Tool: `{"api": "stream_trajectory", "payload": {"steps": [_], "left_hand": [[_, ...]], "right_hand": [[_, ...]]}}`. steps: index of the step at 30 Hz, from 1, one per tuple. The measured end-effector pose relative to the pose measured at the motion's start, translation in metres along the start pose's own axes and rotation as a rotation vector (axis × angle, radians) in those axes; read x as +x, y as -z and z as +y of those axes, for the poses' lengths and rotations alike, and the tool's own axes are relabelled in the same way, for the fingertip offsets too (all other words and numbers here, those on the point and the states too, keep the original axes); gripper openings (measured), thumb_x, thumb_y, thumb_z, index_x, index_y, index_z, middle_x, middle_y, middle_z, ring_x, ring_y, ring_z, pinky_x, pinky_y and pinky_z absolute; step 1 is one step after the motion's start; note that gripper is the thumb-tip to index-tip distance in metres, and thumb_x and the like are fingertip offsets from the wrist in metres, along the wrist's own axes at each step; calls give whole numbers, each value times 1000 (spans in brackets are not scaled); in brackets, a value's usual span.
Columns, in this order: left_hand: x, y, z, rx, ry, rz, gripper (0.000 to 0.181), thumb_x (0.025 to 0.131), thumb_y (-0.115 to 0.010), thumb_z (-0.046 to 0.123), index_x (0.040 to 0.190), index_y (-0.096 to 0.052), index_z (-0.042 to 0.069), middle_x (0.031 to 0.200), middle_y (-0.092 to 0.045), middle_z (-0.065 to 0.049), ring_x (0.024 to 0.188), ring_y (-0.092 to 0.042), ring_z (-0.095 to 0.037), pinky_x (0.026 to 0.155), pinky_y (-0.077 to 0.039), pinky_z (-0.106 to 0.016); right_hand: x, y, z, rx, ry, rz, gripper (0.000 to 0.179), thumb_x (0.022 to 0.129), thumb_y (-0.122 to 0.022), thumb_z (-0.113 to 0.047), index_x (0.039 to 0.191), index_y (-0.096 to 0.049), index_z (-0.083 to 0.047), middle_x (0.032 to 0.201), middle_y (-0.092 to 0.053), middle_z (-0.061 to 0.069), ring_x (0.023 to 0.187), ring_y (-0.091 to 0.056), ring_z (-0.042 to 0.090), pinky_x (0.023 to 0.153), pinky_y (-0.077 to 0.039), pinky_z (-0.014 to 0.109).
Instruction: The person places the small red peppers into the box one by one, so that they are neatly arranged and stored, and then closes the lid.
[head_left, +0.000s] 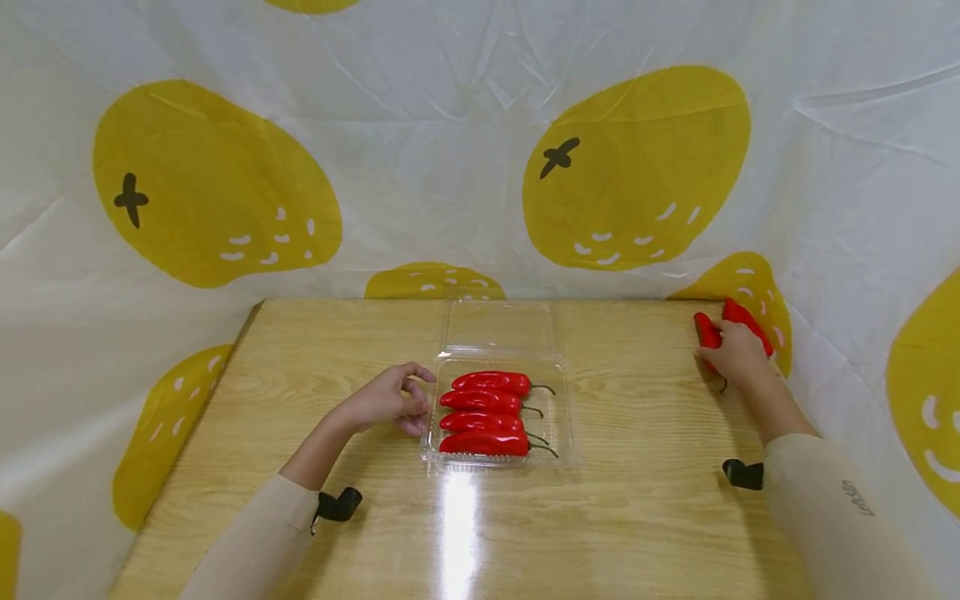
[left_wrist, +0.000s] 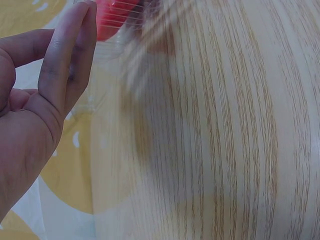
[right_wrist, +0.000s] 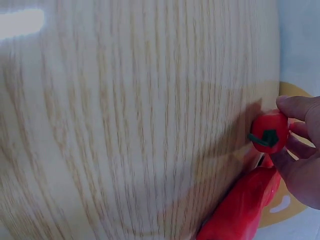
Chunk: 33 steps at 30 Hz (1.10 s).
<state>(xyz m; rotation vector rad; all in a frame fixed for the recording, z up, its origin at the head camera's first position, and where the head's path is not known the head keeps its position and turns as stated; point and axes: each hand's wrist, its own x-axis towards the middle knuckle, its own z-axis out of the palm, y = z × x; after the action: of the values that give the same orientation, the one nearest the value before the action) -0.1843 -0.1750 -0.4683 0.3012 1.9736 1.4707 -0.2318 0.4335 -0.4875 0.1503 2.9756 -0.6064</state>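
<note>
At the table's far right corner, my right hand [head_left: 738, 354] pinches a red pepper [head_left: 707, 332] between thumb and fingers. Its green stem end faces the camera in the right wrist view, where the held pepper [right_wrist: 270, 131] is just off the wood. Another red pepper [right_wrist: 239, 207] lies beside it, partly behind the hand in the head view. My left hand [head_left: 392, 398] is at the left side of a clear plastic clamshell box [head_left: 558, 417], fingers loosely bent and holding nothing; whether they touch its wall I cannot tell. Several red peppers [head_left: 483, 422] lie side by side inside, stems to the right.
The box's transparent lid [head_left: 498, 325] lies folded back towards the rear table edge. A white cloth [head_left: 420, 167] with yellow fruit prints hangs behind the wooden table [head_left: 630, 500] and along both sides. Black wrist mounts [head_left: 339, 505] stick out from the sleeves.
</note>
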Motion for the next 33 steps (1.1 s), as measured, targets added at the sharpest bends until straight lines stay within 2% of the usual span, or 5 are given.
{"api": "stream_trajectory", "payload": {"steps": [4,12,21,33], "left_hand": [[1,0,-2,6,-8,-10,47,98,-60,-4,141,-42,-7,96,-61,-17,68,-73,-24,67,-67,-40],[0,0,-4,-4,-34,-12,49,98,-58,-5,142,-40,-11,94,-61,-16,69,-73,-24,67,-67,-41],[0,-1,-3,-9,-33,-18,49,98,-60,-4,142,-39,-10,94,-61,-16,68,-73,-24,67,-67,-41],[0,0,-2,-9,-22,-15,48,98,-59,-5,142,-41,-9,95,-61,-17,68,-73,-24,67,-67,-41]], "right_hand": [[-1,-6,4,-11,19,8,79,91,-72,-22,147,-33,19,129,-48,47,111,-48,58,99,-43,70],[-5,-10,0,8,12,1,80,90,-68,-17,151,-27,17,132,-45,48,112,-49,58,100,-43,72],[-10,-15,-1,27,22,29,73,90,-62,-12,150,-29,13,126,-50,45,103,-52,56,91,-47,70],[-12,-16,-1,32,13,30,71,93,-60,-13,151,-28,14,134,-45,45,112,-50,59,100,-42,74]]}}
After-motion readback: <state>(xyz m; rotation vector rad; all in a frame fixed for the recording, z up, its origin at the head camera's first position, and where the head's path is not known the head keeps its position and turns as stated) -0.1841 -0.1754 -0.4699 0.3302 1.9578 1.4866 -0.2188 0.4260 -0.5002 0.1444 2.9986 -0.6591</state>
